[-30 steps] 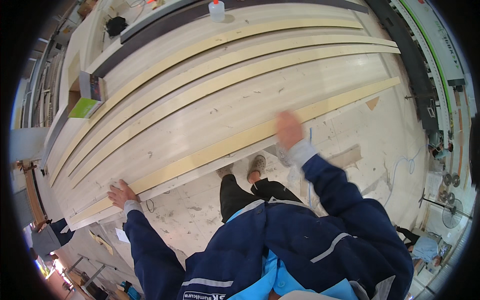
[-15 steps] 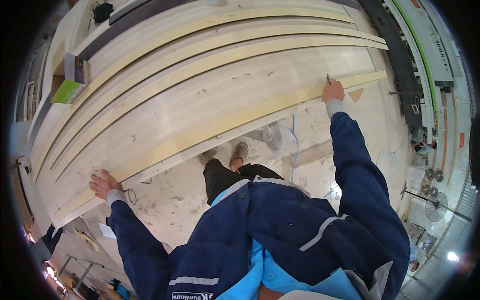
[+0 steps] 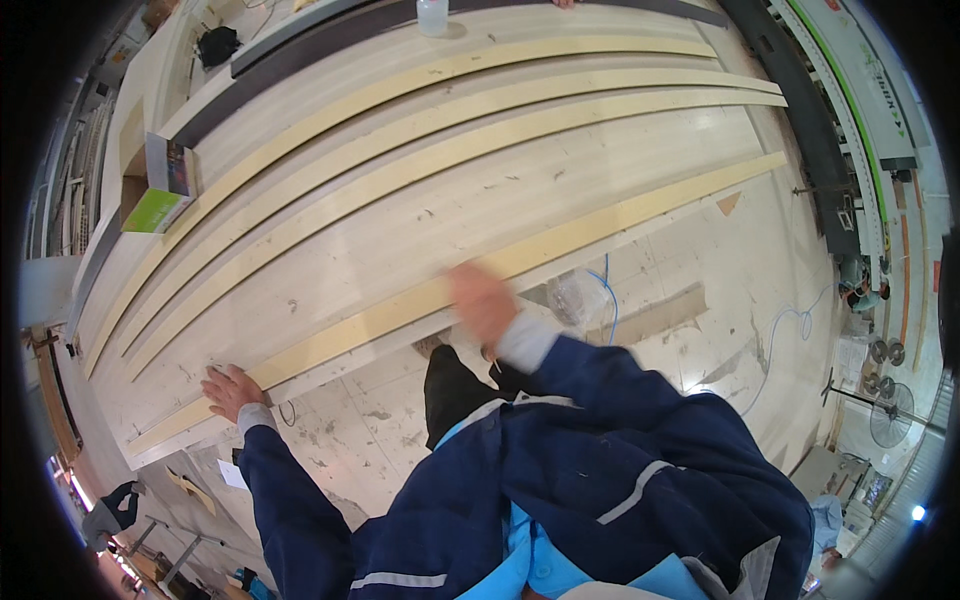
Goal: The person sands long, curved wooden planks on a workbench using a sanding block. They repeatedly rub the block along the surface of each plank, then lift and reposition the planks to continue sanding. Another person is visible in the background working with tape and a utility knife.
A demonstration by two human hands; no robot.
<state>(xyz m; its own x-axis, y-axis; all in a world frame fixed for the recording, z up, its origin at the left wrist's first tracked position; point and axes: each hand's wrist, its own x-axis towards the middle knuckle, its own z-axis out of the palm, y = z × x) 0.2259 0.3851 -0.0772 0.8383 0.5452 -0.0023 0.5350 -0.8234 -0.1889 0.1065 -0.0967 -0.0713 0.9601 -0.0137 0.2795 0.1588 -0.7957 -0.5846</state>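
A person in a dark blue jacket, seen from above, stands at a broad pale table (image 3: pixel 350 255). A long, cream-yellow strip (image 3: pixel 630 212) lies along the table's near side, slanting up toward the right. The left hand (image 3: pixel 235 391) rests on the strip near its left end, fingers spread and gripping nothing visible. The right hand (image 3: pixel 482 302) is at the strip's middle, blurred — whether it grasps anything, I cannot tell. Beyond, three similar strips (image 3: pixel 600 45) lie apart from the near one, curved by the lens. An open box (image 3: pixel 160 195) with a green panel sits at the left — a whitish bottle (image 3: pixel 432 18) stands at the far side.
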